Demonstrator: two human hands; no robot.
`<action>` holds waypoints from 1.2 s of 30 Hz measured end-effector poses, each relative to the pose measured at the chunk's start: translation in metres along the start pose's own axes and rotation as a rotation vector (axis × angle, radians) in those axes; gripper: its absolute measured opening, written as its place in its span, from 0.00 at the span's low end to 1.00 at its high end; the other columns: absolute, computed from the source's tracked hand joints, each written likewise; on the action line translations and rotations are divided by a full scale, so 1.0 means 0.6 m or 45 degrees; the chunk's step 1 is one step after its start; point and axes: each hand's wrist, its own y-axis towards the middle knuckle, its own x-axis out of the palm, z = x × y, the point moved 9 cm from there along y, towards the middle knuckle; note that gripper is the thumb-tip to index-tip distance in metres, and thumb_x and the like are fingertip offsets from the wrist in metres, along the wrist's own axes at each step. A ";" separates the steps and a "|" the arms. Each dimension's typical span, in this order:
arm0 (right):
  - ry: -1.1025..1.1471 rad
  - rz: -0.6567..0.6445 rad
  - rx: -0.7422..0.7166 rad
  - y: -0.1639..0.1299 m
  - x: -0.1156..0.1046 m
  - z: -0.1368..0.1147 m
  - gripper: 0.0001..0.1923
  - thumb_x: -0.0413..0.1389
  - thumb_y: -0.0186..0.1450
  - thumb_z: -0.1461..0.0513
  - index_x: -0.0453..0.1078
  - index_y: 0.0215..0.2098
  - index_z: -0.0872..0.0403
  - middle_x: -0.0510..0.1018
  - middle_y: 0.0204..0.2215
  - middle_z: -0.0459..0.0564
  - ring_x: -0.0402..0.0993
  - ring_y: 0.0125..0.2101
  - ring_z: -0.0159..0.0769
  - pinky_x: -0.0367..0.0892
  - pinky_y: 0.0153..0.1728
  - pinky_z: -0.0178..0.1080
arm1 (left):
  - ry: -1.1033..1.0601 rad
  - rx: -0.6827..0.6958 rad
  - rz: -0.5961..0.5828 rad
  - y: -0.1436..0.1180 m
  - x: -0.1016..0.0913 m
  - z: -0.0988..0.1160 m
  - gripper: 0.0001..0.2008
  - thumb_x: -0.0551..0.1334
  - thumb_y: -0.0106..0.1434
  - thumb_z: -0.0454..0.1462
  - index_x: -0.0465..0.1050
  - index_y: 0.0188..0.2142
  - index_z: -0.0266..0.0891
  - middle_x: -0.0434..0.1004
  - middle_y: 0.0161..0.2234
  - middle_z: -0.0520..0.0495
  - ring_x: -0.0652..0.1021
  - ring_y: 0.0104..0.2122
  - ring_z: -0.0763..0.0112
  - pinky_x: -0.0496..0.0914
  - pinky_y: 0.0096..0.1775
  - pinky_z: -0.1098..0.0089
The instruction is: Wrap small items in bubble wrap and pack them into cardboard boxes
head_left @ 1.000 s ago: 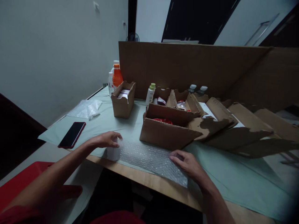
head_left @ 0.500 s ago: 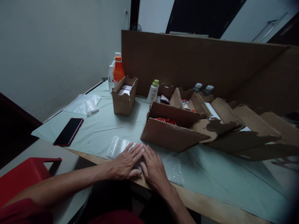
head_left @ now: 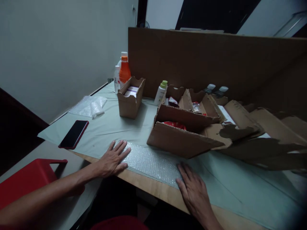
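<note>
— Where does the clear sheet of bubble wrap (head_left: pixel 151 161) lie for us?

— Low in the middle of the frame, flat on the pale green cloth (head_left: pixel 240 185) at the near edge of the wooden table (head_left: pixel 153 188). Its long axis runs from left to lower right, straight between our hands.

— And the hands?

— Our left hand (head_left: pixel 112 159) lies open, fingers spread, palm down on the sheet's left end. Our right hand (head_left: pixel 194 188) is open and flat too, at the right end. Each touches its own end, so neither is nearer.

— Around it?

— Just behind stands an open brown cardboard box (head_left: pixel 179 140) holding something red; a black phone (head_left: pixel 74 134) lies at middle left, an orange bottle (head_left: pixel 124 72) farther up.

— Any writing?

— We can read none; the labels are too small and dim.
</note>
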 end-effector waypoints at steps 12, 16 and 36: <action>0.157 -0.116 0.298 0.066 -0.010 0.052 0.20 0.51 0.66 0.57 0.75 0.50 0.58 0.81 0.45 0.61 0.76 0.44 0.52 0.66 0.44 0.48 | -0.036 -0.627 0.134 -0.003 -0.066 -0.079 0.20 0.59 0.64 0.45 0.74 0.49 0.33 0.77 0.43 0.35 0.75 0.47 0.48 0.66 0.50 0.54; 0.236 -0.137 0.260 0.087 -0.005 0.040 0.12 0.52 0.64 0.59 0.77 0.36 0.53 0.82 0.36 0.55 0.76 0.39 0.47 0.66 0.41 0.44 | -0.183 -0.681 0.054 -0.003 -0.052 -0.080 0.09 0.59 0.61 0.41 0.74 0.34 0.38 0.77 0.37 0.40 0.77 0.41 0.54 0.66 0.44 0.61; 1.595 -0.312 0.613 0.012 0.054 -0.206 0.34 0.57 0.63 0.61 0.61 0.68 0.50 0.78 0.39 0.49 0.67 0.23 0.27 0.67 0.28 0.31 | -0.167 -0.234 0.299 0.269 -0.148 -0.087 0.25 0.58 0.62 0.29 0.69 0.58 0.41 0.79 0.52 0.41 0.76 0.53 0.57 0.66 0.55 0.60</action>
